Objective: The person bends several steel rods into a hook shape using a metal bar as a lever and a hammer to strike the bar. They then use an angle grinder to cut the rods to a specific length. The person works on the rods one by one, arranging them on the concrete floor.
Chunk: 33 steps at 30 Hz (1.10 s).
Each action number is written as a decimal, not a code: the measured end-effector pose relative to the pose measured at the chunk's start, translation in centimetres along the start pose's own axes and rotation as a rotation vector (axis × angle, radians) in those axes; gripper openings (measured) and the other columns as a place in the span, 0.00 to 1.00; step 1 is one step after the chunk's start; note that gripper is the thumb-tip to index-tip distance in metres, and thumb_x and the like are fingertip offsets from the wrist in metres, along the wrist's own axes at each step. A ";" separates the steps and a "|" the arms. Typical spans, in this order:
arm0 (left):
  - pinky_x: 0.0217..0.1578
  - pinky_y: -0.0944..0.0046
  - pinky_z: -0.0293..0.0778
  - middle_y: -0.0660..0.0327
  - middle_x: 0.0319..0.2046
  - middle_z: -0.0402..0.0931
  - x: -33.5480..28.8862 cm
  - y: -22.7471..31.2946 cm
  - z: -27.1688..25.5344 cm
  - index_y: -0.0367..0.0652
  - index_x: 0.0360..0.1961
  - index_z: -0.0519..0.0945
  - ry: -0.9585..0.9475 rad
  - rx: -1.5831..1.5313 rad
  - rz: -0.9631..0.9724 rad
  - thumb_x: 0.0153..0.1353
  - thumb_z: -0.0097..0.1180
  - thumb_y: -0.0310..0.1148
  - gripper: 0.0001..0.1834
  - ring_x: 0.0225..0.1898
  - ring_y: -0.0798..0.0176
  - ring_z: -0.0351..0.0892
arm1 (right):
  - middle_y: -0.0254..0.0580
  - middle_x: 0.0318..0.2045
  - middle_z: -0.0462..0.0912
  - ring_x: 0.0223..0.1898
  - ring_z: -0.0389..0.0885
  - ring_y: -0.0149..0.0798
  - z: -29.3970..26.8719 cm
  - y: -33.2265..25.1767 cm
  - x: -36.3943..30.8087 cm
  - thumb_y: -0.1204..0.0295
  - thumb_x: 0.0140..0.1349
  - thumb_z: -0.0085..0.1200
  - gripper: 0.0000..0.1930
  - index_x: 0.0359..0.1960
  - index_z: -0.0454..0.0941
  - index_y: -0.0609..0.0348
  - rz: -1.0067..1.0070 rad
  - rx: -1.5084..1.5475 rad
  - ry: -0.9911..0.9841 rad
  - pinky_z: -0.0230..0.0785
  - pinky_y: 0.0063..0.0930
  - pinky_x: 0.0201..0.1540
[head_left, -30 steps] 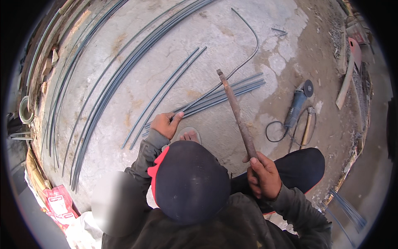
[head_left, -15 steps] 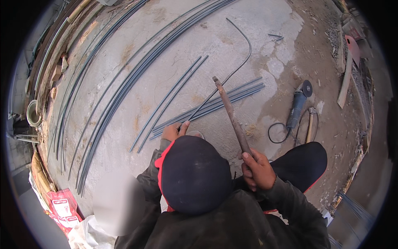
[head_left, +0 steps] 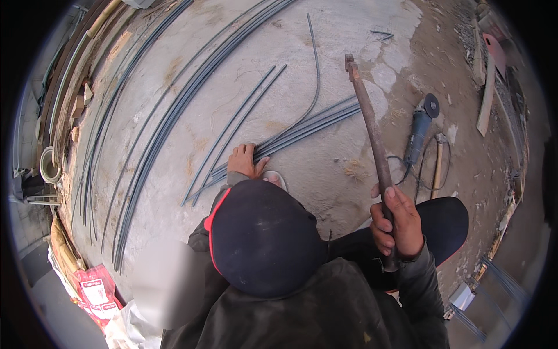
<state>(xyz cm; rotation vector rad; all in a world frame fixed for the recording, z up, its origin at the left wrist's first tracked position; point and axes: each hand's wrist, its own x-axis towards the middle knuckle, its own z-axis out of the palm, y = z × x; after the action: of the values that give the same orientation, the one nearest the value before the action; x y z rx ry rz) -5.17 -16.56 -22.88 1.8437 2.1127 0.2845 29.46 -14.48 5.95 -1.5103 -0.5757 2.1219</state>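
Note:
My left hand (head_left: 247, 161) is low over a bundle of grey ribbed steel rods (head_left: 317, 123) on the concrete. Its thumb and fingers straddle the near end of a bent steel rod (head_left: 317, 75), which lies across the bundle and curves away from me. My right hand (head_left: 398, 221) is closed around the lower part of a rusty rebar bending bar (head_left: 372, 128). That bar is held up at a slant, its notched head at the far end, above the ground right of the bundle. Two shorter rods (head_left: 241, 125) lie just left of the bundle.
Long rods (head_left: 174, 116) stretch along the left. An angle grinder (head_left: 418, 131) with its cord lies at the right, beside a wooden-handled hammer (head_left: 437, 168). Small rod offcuts (head_left: 382, 35) lie farther off. My dark-clad knee (head_left: 264, 241) hides ground in the lower middle.
The bending bar has risen and moved right with my right hand. The bent rod's far part has swung to the left and lies straighter away from me. My left hand has shifted slightly farther away.

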 end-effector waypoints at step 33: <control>0.27 0.57 0.67 0.60 0.17 0.72 0.3 -2.1 -9.3 0.33 0.27 0.79 -0.205 -0.635 -0.065 0.76 0.48 0.56 0.33 0.23 0.64 0.72 | 0.26 0.15 0.64 0.10 0.65 0.23 -2.6 -7.7 3.5 0.53 0.79 0.45 0.20 0.49 0.76 0.60 0.127 -0.575 -0.224 0.59 0.21 0.11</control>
<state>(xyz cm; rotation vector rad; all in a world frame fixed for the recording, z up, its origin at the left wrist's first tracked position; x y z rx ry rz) -10.55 -15.98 -15.01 1.3621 1.6762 0.6341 31.96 -6.02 7.05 -1.6296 -1.2899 2.3660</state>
